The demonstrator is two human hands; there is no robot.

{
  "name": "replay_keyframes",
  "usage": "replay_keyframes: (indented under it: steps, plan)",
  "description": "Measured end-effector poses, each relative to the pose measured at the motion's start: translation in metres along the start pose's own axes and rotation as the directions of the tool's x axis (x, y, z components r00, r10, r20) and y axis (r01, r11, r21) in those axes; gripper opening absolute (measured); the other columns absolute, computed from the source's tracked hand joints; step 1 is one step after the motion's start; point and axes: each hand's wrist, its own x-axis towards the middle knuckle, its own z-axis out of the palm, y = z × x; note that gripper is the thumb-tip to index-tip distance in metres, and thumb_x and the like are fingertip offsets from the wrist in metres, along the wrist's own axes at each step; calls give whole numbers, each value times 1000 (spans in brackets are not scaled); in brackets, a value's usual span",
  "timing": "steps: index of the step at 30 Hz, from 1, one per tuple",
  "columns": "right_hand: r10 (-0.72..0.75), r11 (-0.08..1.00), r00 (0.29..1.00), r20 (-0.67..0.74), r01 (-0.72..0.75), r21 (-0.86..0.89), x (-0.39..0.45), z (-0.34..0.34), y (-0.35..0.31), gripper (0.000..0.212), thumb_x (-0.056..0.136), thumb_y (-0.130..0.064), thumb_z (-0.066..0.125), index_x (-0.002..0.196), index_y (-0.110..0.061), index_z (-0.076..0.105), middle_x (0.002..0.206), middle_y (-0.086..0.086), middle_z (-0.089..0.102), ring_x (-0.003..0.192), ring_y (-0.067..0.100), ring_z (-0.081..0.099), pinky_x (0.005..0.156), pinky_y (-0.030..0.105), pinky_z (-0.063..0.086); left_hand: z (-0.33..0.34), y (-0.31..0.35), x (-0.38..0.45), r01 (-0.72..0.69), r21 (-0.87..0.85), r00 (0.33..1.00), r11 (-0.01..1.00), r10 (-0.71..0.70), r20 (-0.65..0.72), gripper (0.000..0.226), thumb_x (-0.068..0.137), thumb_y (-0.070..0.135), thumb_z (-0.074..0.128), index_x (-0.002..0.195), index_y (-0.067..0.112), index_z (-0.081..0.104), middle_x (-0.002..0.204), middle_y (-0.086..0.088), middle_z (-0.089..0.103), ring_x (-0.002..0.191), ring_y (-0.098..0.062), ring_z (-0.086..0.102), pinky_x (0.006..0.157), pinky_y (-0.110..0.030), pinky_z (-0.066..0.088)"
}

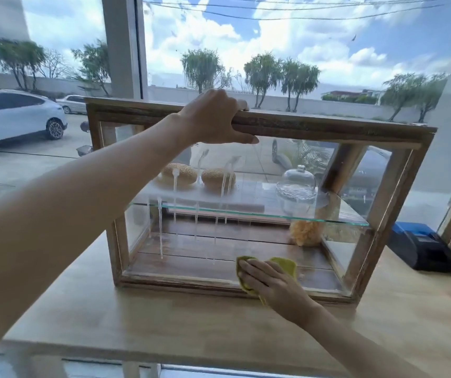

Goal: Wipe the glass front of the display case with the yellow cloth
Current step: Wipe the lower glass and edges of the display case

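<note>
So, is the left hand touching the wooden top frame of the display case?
Touching. The head view shows the left hand resting on the wooden top frame of the display case, fingers over the top edge, thumb against its front.

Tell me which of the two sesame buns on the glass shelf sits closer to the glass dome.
The right-hand bun. It lies between the left bun and the glass dome, which stands further right on the same glass shelf.

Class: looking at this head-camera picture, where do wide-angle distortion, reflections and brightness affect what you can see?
Head view: the display case top bows and the left forearm looms large, both lens distortion; daylight from the window is bright; the case glass carries faint reflections and white drip streaks.
</note>
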Motion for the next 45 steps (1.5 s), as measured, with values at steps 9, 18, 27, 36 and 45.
replay_keyframes:
  steps: [9,18,27,36,45]
  plan:
    - [221,973,895,-388,-231,20,65,-81,34,36,92,-9,48,126,-2,57,136,19,48,127,31,44,99,46,41,-11,-52,-35,22,142,999,990,-28,38,82,73,76,46,119,9,60,70,-8,68,60,-21,62,65,-34,57]
    - [135,977,870,-475,-197,-83,117,-102,83,40,93,1,40,130,0,53,141,17,45,131,31,44,100,47,43,-11,-82,-59,51,207,996,977,-34,-83,100,61,88,25,111,14,69,60,-5,68,55,-23,65,62,-29,54]
    - [99,968,949,-299,-161,-191,145,-89,87,56,87,-12,39,143,-7,38,150,7,33,143,22,26,117,41,22,-4,-83,-59,88,147,988,985,-68,-135,95,60,94,31,103,20,72,60,-2,68,58,-21,65,66,-30,55]
    - [39,983,979,-201,-74,-170,150,-83,75,52,91,-13,36,142,-7,40,151,7,34,142,20,27,118,39,19,-1,-82,-58,110,108,985,988,-95,-142,94,59,94,30,103,22,73,62,-1,69,62,-21,65,73,-31,50]
    - [19,989,992,-122,-36,-141,128,-44,51,50,91,-16,36,141,-8,41,148,6,37,139,21,32,117,36,21,1,-84,-57,109,76,979,991,-94,-181,90,61,91,33,103,23,74,57,1,66,56,-17,58,69,-24,39]
